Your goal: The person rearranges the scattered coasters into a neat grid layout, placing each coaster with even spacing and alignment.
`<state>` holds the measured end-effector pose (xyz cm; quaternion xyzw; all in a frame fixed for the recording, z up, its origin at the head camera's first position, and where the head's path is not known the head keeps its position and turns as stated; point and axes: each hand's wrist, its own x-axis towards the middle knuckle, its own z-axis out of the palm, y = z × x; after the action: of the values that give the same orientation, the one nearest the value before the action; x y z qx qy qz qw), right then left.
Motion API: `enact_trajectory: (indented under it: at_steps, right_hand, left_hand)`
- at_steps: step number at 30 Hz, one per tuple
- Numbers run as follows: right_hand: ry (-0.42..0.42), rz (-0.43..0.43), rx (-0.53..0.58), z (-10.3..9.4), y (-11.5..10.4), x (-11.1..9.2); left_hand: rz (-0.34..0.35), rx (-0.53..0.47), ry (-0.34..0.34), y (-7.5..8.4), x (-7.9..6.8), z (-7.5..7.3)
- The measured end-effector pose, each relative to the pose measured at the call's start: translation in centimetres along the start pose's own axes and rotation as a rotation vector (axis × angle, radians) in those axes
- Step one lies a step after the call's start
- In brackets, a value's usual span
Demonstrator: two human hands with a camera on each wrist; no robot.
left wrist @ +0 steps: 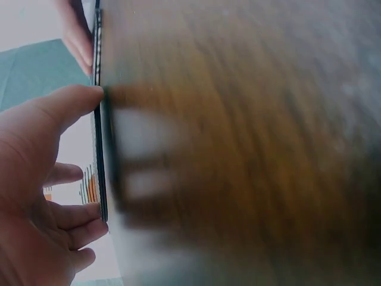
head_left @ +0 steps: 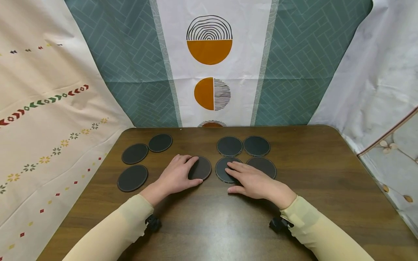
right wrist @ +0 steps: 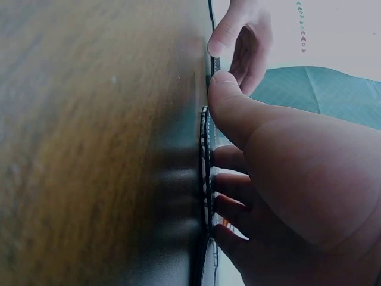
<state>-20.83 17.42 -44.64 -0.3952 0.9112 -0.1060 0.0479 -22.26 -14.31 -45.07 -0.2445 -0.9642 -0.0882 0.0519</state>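
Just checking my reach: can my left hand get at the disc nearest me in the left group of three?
Probably yes: only tabletop shows between your left hand and that disc. The hand grips another disc by its rim, though, so it would likely need to let go first.

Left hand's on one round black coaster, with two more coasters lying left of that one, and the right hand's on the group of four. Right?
Not two: the head view shows three round black coasters left of the left hand's coaster. The rest of your statement stands.
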Motion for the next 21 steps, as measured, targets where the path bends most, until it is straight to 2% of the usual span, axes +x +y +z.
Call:
enact_trajectory:
  at_steps: [21]
  right_hand:
    - [-0.005,0.012,0.011,0.0,0.0,0.0]
  left_hand:
    - [0.008,-0.008,-0.070,1.1,0.3,-0.1]
